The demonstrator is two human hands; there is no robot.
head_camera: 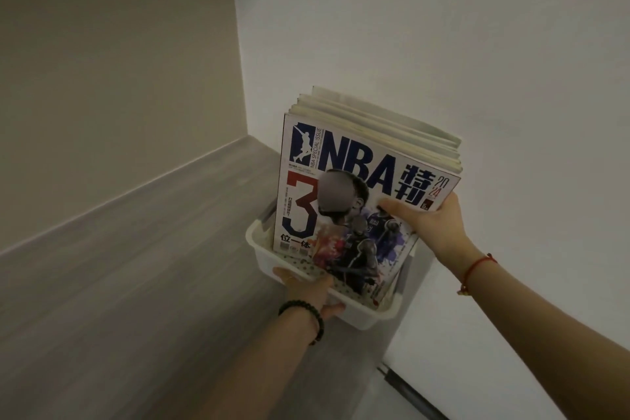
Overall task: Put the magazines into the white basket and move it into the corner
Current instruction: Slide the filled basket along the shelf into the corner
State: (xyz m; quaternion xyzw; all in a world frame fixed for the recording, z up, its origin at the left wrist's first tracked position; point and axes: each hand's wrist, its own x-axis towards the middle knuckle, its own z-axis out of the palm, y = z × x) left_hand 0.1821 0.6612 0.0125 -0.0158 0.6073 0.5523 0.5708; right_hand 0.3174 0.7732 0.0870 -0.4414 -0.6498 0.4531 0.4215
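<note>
Magazines [371,160] are all in the white basket [259,242], standing on end as one stack and leaning back toward the white wall [443,27] on the right, NBA cover facing the camera. They stick out well above the rim, so the load is top-heavy, which likely explains the two-hand hold. Right hand [429,218] is clamped on the stack's right edge: thumb flat across the front cover, fingers wrapped out of sight behind. Reads as bracing so the stack doesn't fan out or tip forward while the basket travels. Left hand [308,290] has the near long rim of the basket, thumb under the lip on the outside, fingers over the rim or inside, closed on it; that's the hand doing the steering or pushing. Basket sits low by the grey floor [143,276], its right side touching or just beside the white wall; can't tell if it's resting on the floor or slightly lifted. Corner where the beige wall [112,62] meets the white one is just beyond the stack. My read: loading is done, the move is nearly finished, a short push along the wall remains. Bead bracelet [308,315] on left wrist, red cord [475,271] on right, neither in the way.
</note>
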